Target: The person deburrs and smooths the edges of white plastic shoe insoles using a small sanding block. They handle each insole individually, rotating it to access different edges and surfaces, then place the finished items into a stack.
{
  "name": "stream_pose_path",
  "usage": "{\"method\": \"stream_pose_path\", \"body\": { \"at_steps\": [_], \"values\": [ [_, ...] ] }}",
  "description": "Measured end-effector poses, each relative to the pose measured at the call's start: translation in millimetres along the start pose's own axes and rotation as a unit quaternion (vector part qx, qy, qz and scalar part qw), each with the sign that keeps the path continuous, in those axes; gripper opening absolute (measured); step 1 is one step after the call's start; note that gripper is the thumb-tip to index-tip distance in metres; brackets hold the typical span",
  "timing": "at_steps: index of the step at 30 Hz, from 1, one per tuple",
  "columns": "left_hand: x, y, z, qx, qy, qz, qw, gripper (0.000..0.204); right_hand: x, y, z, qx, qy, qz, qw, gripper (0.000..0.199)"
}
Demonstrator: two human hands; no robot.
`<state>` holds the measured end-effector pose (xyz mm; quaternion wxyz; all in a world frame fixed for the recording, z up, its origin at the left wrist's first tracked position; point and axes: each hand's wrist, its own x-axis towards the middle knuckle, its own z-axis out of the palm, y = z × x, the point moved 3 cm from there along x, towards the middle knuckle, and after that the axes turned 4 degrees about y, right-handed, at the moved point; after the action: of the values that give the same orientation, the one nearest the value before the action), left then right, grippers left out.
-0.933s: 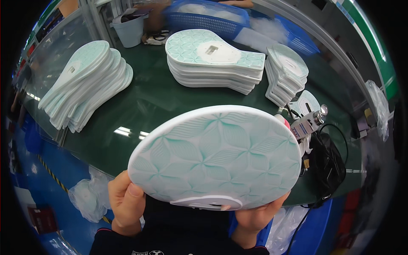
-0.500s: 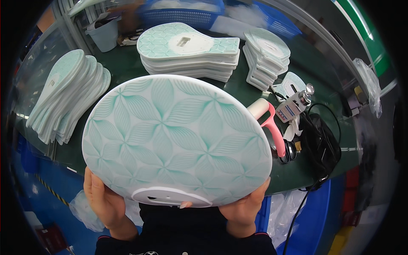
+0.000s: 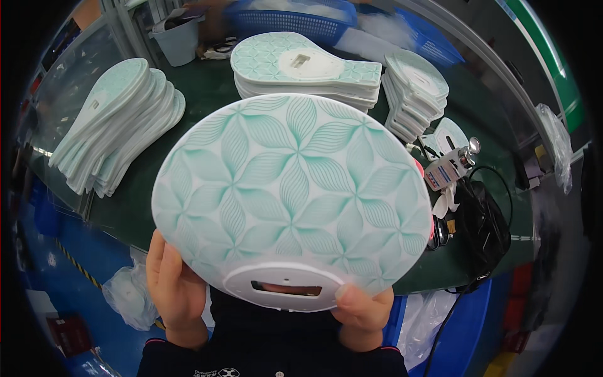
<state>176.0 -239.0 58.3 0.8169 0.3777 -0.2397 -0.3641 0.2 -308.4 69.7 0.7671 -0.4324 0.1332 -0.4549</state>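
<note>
- The left hand [image 3: 174, 286] is closed on the near left rim of a round white panel with a teal petal pattern [image 3: 292, 188]; its fingers lie flat behind the edge, so the patterned face stays uncovered.
- The right hand [image 3: 361, 314] grips the near right rim, thumb pressed on the front just beside the plain white hub [image 3: 286, 286]. With one hand at each side, the panel is steadied from below.
- The panel is lifted off the table and tipped up toward the camera, close in front of the person's chest, hub end nearest. Held this way, the whole face can be looked over at once. A rectangular slot in the hub shows something pinkish behind it.
- Beyond the panel lies the dark green table [image 3: 207, 88]. On its far left a fanned stack of long-handled panels [image 3: 116, 125] leans in overlapping layers, each edge offset so one can be picked off singly.
- At far centre sits a flat stack of the same pieces [image 3: 301, 66], face up; to its right a smaller stack of round discs [image 3: 414, 88].
- To the right, a white handheld tool [image 3: 449, 166] rests beside black cables [image 3: 483, 220], within easy reach of the right hand.
- At the far edge are a blue basket [image 3: 295, 19] and a grey tub [image 3: 179, 41].
</note>
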Motion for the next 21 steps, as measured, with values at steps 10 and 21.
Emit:
{"method": "stream_pose_path", "body": {
  "at_steps": [10,21],
  "values": [
    [-10.5,23.4,48.1,0.627,-0.108,0.499,0.588,0.069,-5.8,4.6,18.2,-0.04,-0.018,-0.001,0.999,0.032],
    [-19.5,20.8,50.9,0.181,-0.486,0.321,0.793,0.055,-18.2,-1.4,3.1,0.018,-0.012,0.01,1.0,0.033]
  ]
}}
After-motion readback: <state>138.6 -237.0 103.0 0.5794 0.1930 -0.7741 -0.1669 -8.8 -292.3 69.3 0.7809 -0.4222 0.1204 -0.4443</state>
